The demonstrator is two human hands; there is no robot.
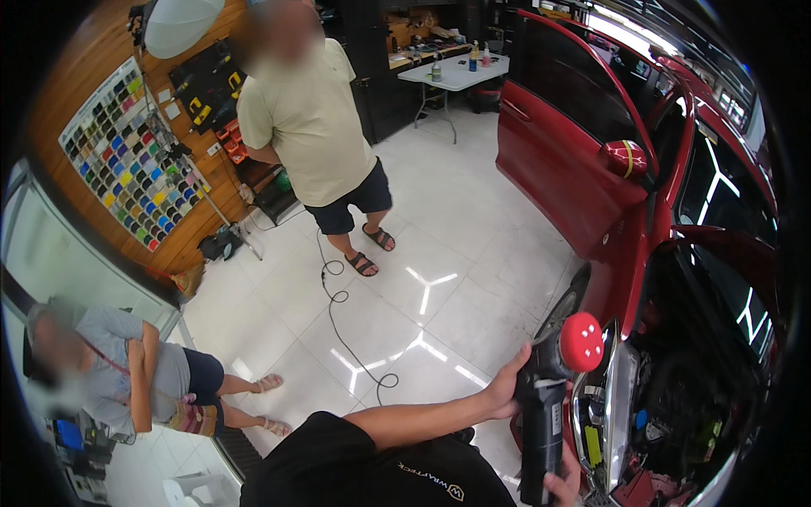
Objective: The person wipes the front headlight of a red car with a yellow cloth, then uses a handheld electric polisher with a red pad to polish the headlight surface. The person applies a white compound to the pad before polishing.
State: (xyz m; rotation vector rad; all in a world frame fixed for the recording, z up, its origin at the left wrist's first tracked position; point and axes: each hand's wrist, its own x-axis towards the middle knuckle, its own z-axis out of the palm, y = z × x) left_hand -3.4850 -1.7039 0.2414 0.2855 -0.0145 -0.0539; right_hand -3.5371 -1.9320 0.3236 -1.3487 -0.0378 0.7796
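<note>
Both of my hands hold a black power polisher with a round red pad that has several pale spots. My left hand is closed around its upper body, just below the head. Lower down, my right hand grips the handle end, with part of it hidden behind the tool. The polisher is upright in front of the red car, beside its headlight. Whether the pad touches the car I cannot tell; it appears apart from the bodywork.
The car's engine bay is exposed and a front door stands open. A black cord loops over the white floor. One person stands ahead, another at left. A white table holds bottles.
</note>
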